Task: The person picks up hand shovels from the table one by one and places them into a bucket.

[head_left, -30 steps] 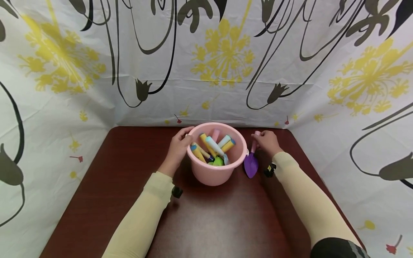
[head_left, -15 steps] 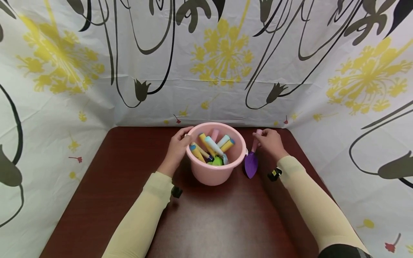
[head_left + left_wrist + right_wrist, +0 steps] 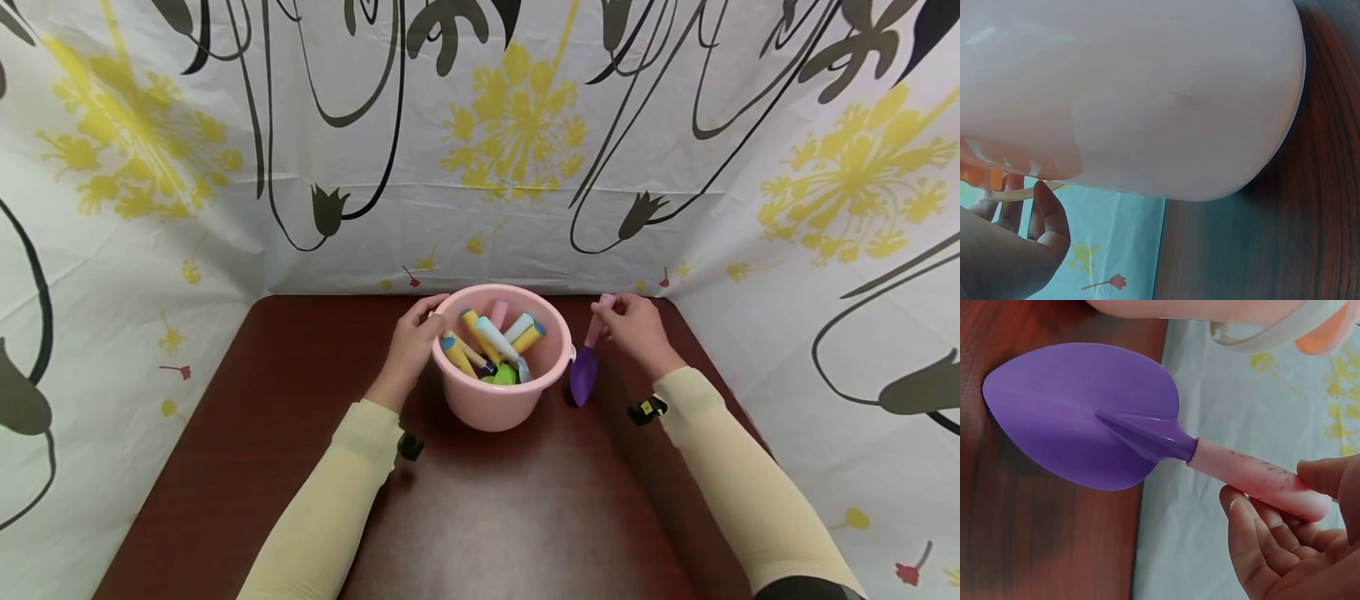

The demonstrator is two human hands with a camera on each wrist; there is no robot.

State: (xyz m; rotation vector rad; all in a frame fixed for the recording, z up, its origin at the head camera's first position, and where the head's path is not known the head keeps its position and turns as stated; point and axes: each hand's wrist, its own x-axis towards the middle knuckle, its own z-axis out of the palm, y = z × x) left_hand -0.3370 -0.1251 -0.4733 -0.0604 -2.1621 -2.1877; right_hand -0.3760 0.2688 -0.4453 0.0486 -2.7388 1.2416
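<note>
A pink bucket (image 3: 491, 408) stands upright on the table, filled with several toy tools with yellow, light blue and pink handles (image 3: 497, 337). My left hand (image 3: 411, 340) grips its left rim; in the left wrist view the bucket wall (image 3: 1179, 94) covers most of the picture, and the fingers curl at the rim beside its handle. To the right of the bucket, my right hand (image 3: 640, 327) pinches the pink handle of a toy trowel (image 3: 583, 377). The purple blade (image 3: 1079, 412) points down, close to the tabletop; whether the tip touches cannot be told.
The dark red-brown table (image 3: 510, 517) extends toward me and ends at the back near a white curtain (image 3: 420, 208) with yellow and dark flower prints, which also hangs on both sides. A green piece (image 3: 504, 374) lies low inside the bucket.
My right hand has shifted slightly right and up with the trowel, whose blade has risen a little and turned. The left hand and bucket have stayed put.
</note>
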